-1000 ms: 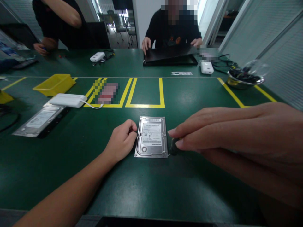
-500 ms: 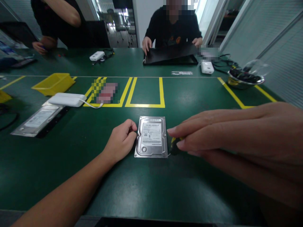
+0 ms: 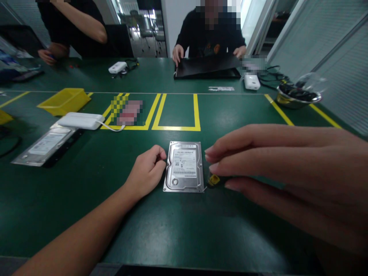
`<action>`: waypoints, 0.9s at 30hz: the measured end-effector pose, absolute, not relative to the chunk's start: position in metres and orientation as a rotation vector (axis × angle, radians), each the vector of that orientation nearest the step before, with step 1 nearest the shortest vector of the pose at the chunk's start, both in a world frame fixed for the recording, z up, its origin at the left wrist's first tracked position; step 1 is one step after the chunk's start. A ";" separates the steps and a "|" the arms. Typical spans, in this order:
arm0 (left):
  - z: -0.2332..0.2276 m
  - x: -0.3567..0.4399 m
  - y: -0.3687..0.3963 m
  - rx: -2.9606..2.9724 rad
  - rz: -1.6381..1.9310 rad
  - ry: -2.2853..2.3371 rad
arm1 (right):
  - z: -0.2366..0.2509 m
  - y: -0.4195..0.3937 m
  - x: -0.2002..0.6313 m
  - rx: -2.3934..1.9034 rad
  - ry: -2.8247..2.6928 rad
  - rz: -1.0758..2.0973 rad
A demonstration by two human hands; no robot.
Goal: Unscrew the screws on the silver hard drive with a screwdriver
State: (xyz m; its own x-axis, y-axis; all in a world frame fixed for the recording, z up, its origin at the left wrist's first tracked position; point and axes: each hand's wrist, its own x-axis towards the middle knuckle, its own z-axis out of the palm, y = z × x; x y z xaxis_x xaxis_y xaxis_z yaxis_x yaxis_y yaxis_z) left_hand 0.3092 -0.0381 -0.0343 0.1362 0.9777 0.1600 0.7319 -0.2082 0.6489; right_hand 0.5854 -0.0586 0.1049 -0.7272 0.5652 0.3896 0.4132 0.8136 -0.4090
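A silver hard drive (image 3: 185, 165) lies flat on the green table, its labelled face up. My left hand (image 3: 148, 168) is curled, thumb and forefinger bent against the drive's left edge. At the lower right corner of the drive, a thin metal tip points at the corner. It belongs to a small screwdriver (image 3: 214, 180) with a black and yellow handle, mostly seen end-on. My right hand (image 3: 276, 168) has its fingertips and thumb around that handle. Whether the tip sits in a screw is too small to tell.
At left lie another hard drive (image 3: 46, 145), a white power bank (image 3: 83, 120) with a cable, and a yellow bin (image 3: 64, 101). A metal bowl (image 3: 299, 100) of dark items stands right. Across the table, one person (image 3: 211, 42) handles a black panel (image 3: 207, 68); another person sits left.
The fingers of my right hand have shifted and spread slightly around the screwdriver, so its yellow handle end shows more. My left hand and the drive have stayed put.
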 end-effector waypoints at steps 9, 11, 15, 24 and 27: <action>-0.033 0.310 -0.038 2.016 0.787 1.639 | 0.112 -0.055 0.588 -0.618 -2.501 0.524; -0.033 0.311 -0.038 2.015 0.786 1.642 | 0.116 -0.054 0.587 -0.600 -2.515 0.527; -0.033 0.310 -0.038 2.013 0.787 1.642 | 0.115 -0.055 0.587 -0.605 -2.538 0.496; -0.035 0.310 -0.038 2.007 0.789 1.638 | 0.109 -0.055 0.586 -0.660 -2.509 0.447; -0.034 0.311 -0.039 2.009 0.784 1.640 | 0.108 -0.055 0.586 -0.686 -2.506 0.434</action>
State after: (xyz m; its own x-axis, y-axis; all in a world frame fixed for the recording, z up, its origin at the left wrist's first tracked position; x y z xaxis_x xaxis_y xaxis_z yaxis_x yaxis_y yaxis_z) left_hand 0.3105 -0.0389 -0.0337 0.1410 0.9777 0.1556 0.7350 -0.2087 0.6452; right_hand 0.5863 -0.0554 0.1078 -0.7468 0.5443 0.3821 0.3843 0.8221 -0.4201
